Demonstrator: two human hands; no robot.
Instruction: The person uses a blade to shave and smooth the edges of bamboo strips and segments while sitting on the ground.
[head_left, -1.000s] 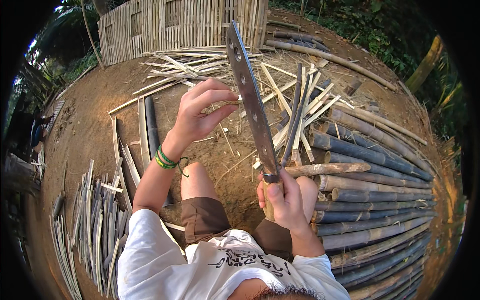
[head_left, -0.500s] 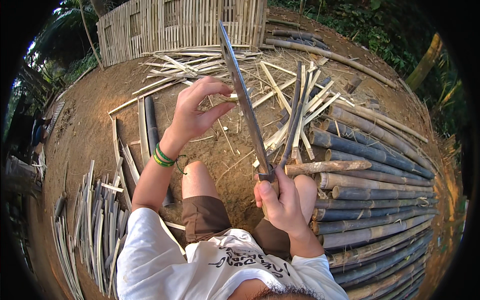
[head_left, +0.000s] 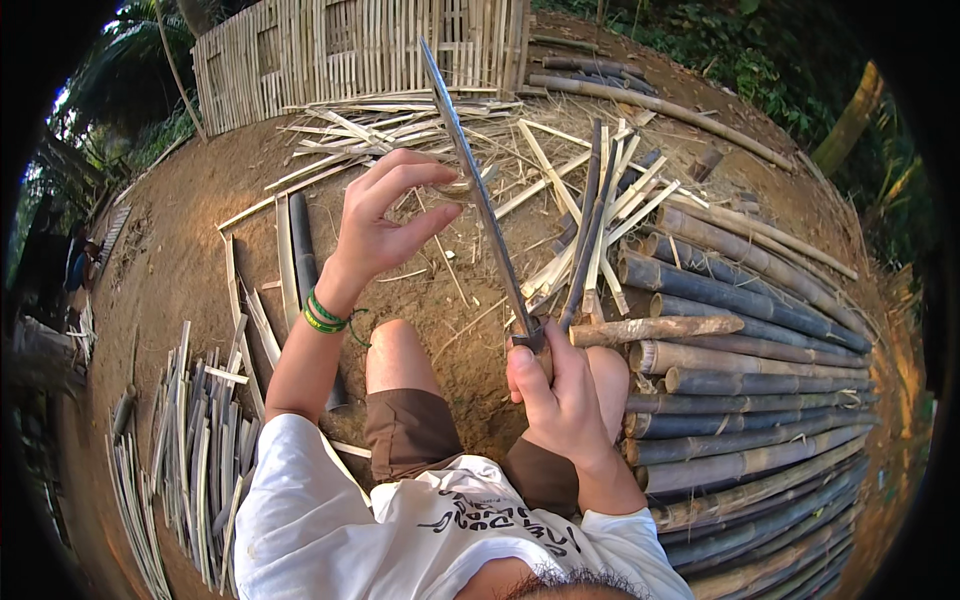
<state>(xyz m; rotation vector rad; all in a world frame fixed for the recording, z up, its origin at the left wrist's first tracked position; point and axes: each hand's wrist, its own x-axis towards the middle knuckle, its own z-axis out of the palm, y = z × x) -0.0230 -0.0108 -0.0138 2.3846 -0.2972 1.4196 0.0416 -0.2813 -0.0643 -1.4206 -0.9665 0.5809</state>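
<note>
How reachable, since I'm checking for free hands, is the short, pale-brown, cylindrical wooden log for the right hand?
Probably not yet: the right hand is near the log but grips the long, grey metal knife.

Black lettering (head_left: 500, 522) runs in several rows across the chest of the person's white T-shirt (head_left: 305, 510), bent by the fabric's folds. Tiny marks show on a green-and-yellow wristband (head_left: 320, 324) below the left hand (head_left: 385, 212), too small to make out.
</note>
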